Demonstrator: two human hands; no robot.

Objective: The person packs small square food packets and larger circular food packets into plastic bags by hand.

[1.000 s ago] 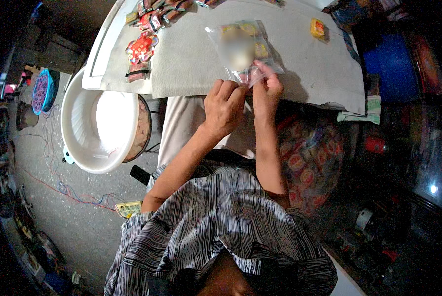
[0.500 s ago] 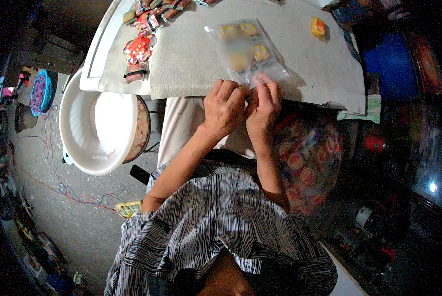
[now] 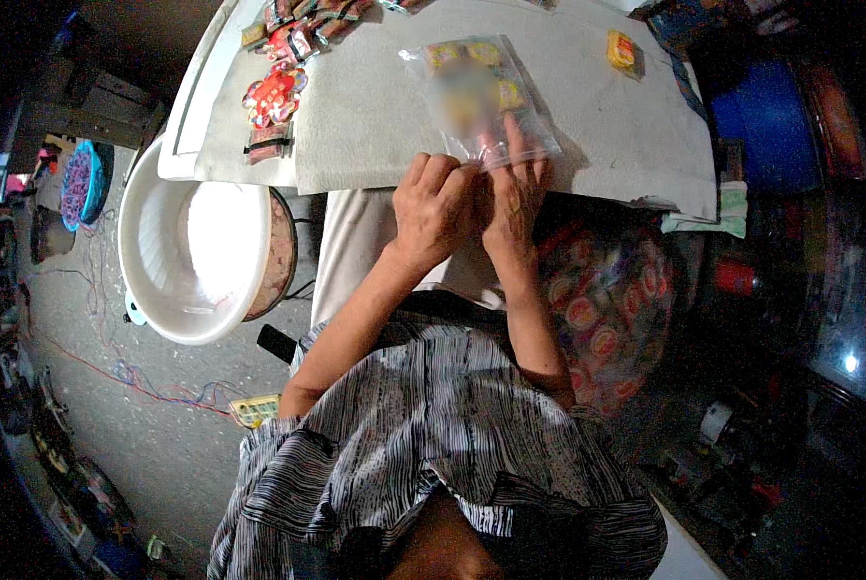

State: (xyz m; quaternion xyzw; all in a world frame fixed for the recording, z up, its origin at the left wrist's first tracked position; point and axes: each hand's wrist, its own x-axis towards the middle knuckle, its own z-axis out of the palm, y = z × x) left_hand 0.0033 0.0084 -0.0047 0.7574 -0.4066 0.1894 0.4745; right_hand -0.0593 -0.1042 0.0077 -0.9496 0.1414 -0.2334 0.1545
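Observation:
A clear plastic bag lies on the pale table top in front of me, with yellow packets inside; its middle is blurred. My left hand is closed at the bag's near edge, knuckles up and fingertips hidden. Beside it, my right hand grips the same near edge, its index finger stretched forward over the bag and other fingers bent. I cannot tell whether that finger is inside the bag or on top.
Small wrapped packets and a red flower-shaped piece lie at the table's left. A yellow packet is at the far right. A white basin stands left below the table; a bag of round-patterned items is under its right side.
My right index finger has stretched forward over the bag from a pinch at its near edge. The left hand has shifted only slightly.

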